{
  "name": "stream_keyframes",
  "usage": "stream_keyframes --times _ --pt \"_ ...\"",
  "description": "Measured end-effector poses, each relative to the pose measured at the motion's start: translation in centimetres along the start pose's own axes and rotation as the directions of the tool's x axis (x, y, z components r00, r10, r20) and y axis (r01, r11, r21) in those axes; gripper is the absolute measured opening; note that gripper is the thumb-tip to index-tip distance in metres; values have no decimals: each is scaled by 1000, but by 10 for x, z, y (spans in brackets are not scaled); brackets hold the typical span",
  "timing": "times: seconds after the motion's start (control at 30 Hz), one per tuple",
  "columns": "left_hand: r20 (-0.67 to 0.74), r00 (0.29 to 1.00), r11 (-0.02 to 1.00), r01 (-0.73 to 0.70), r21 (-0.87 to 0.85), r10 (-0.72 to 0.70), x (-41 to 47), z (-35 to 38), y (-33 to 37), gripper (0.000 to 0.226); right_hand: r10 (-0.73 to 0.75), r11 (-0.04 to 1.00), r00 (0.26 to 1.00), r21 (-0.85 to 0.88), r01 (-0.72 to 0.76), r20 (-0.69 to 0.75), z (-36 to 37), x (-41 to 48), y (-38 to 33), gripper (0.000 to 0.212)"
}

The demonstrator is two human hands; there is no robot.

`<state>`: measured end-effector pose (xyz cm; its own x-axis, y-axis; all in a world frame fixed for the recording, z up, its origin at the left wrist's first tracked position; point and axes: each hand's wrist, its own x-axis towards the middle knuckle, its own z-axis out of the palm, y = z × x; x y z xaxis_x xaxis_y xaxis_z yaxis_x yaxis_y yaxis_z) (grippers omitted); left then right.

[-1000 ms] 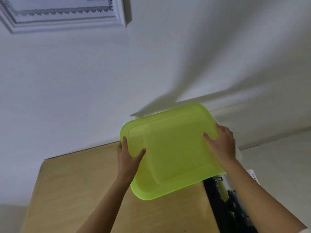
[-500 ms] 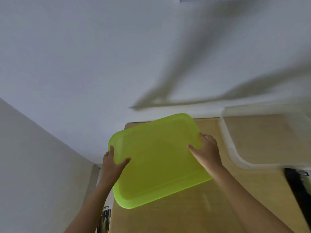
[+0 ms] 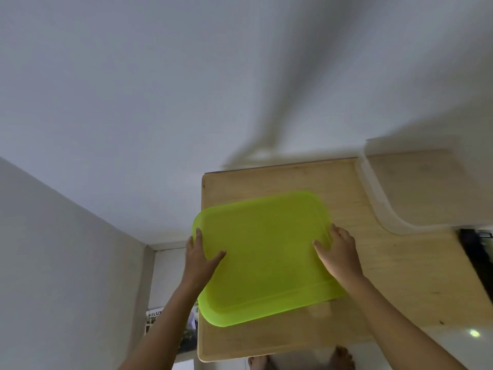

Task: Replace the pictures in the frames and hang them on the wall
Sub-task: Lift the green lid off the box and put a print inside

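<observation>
I hold a translucent lime-green plastic lid (image 3: 264, 252) over the left part of a small wooden table (image 3: 394, 276). My left hand (image 3: 198, 259) grips its left edge, thumb on top and fingers curled round the rim. My right hand (image 3: 338, 253) grips the right edge the same way. The lid lies nearly flat, close to the tabletop; whether it touches the wood I cannot tell. No picture frame is in view.
A clear plastic storage box (image 3: 416, 190) stands on the table's far right corner against the white wall (image 3: 186, 89). A dark printed picture (image 3: 480, 252) lies at the right edge. Printed papers (image 3: 156, 320) lie on the floor left of the table. My bare feet (image 3: 344, 360) show below.
The view has swung left and down, and both hands have lowered the green lid from in front of the wall to just above the table's left part. The wall frame has left the view.
</observation>
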<state>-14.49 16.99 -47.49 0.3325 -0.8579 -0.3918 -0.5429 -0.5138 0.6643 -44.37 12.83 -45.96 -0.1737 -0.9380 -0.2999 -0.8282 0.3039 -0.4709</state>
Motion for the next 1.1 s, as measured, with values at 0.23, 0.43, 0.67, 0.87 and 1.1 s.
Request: stream_keyframes --times 0.23,0.43,0.67,0.87,1.1 --pt "-97 989 987 -102 125 114 2 14 44 76 -45 995 999 93 46 -21 -20 -6 9 65" --pt "6 815 815 -580 15 579 -26 97 149 30 -24 968 955 233 96 -294 -94 -32 63 51" --pt "514 330 451 -883 -128 792 -104 241 244 22 292 935 849 316 -157 -440 -170 -70 204 46" --pt "634 167 290 -952 -95 755 -133 341 304 27 494 827 783 481 -290 -377 -208 -72 315 42" --pt "637 339 306 -937 166 693 -124 424 348 45 488 833 827 433 -344 -281 -229 -27 388 48"
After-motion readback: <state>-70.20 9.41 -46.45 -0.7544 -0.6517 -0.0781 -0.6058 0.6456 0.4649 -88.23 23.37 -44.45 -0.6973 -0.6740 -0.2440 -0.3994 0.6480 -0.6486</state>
